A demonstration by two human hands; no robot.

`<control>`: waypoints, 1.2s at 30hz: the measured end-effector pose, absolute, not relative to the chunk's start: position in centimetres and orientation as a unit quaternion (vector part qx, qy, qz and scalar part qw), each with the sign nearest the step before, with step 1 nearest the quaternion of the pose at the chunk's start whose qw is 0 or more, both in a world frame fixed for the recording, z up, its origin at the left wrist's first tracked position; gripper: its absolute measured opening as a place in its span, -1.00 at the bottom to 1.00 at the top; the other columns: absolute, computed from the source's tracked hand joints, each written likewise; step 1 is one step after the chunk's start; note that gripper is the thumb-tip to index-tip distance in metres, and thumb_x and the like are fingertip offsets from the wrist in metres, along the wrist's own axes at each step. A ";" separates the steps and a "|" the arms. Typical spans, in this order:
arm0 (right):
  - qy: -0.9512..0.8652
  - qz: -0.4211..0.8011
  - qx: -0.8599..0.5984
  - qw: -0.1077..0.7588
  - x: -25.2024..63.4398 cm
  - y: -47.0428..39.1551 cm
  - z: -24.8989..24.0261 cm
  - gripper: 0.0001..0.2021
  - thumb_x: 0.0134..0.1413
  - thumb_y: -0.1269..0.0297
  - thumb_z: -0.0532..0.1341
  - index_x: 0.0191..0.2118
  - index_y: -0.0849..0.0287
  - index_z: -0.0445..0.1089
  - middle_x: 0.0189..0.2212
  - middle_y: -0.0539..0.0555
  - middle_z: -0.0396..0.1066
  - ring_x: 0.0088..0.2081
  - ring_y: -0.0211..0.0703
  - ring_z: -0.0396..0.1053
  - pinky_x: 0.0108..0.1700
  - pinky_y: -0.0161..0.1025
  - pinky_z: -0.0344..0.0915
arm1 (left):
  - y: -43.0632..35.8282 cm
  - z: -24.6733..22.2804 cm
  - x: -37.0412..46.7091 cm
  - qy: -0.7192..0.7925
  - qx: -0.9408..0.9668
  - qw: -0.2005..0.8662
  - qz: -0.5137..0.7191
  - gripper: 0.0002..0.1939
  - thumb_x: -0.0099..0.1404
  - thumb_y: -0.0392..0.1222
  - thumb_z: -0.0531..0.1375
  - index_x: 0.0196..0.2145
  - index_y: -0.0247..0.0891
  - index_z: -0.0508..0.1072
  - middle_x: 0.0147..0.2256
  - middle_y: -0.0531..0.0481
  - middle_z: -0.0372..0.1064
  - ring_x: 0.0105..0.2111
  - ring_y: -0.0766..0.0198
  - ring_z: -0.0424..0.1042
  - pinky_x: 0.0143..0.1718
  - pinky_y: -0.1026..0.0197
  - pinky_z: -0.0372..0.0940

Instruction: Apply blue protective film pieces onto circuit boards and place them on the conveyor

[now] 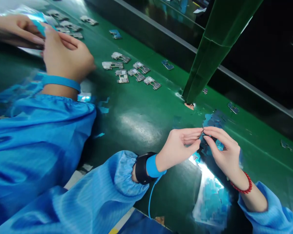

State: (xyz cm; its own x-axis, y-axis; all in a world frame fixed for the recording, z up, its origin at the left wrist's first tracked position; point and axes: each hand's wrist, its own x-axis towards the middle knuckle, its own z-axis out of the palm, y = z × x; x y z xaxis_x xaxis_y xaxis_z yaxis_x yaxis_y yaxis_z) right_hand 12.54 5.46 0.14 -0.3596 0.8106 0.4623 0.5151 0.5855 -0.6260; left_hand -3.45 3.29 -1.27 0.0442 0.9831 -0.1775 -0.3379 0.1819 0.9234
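Observation:
Just right of centre, my left hand [178, 146] and my right hand [223, 151] meet at their fingertips. A small dark part [200, 135] shows between them, mostly hidden by the fingers, pinched by my left hand. The fingers of my right hand are bent together at its edge; what they grip is too small to tell. Below the hands lies a clear bag [210, 204] with blue film pieces. More blue and dark pieces [213, 119] are scattered behind the hands on the green table [136, 113].
At the upper left, another person's hands [65, 55] hold a blue strip [39, 27]. Several metallic circuit boards [136, 74] lie at upper centre, with others [68, 25] farther left. A green post [205, 55] rises behind my hands. Small boards [233, 108] line the back.

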 end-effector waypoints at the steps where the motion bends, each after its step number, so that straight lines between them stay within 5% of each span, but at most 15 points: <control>1: -0.794 0.209 -0.418 0.388 12.6 5.5 0.2 -0.87 0.18 0.46 0.21 -0.22 0.13 0.48 -0.18 0.12 0.50 -0.14 -0.11 0.48 -0.06 -0.12 0.43 | 3.2 -1.3 -3.5 0.444 0.378 0.622 0.522 -0.58 0.04 -0.43 0.29 -0.08 -0.37 0.55 -0.14 -0.15 0.55 -0.14 0.06 0.55 -0.07 0.16 0.49; 14: -0.736 0.312 -0.454 0.393 12.7 5.3 0.0 -0.91 0.13 0.44 0.26 -0.34 0.11 0.45 -0.12 0.10 0.47 -0.08 -0.09 0.43 -0.05 -0.12 0.38 | 2.9 -1.6 -3.6 0.450 0.495 0.539 0.512 -0.58 0.11 -0.35 0.24 -0.04 -0.56 0.49 -0.11 -0.24 0.52 -0.15 0.11 0.55 -0.11 0.30 0.48; 36: -0.804 0.245 -0.386 0.381 12.5 5.5 0.6 -0.87 0.18 0.52 0.17 -0.32 0.15 0.38 -0.16 0.14 0.43 -0.17 -0.13 0.44 -0.09 -0.14 0.38 | 3.7 -0.4 -4.2 0.479 0.397 0.600 0.503 -0.80 0.10 -0.27 0.30 -0.30 -0.38 0.62 -0.43 -0.07 0.60 -0.51 0.30 0.56 -0.45 0.42 0.47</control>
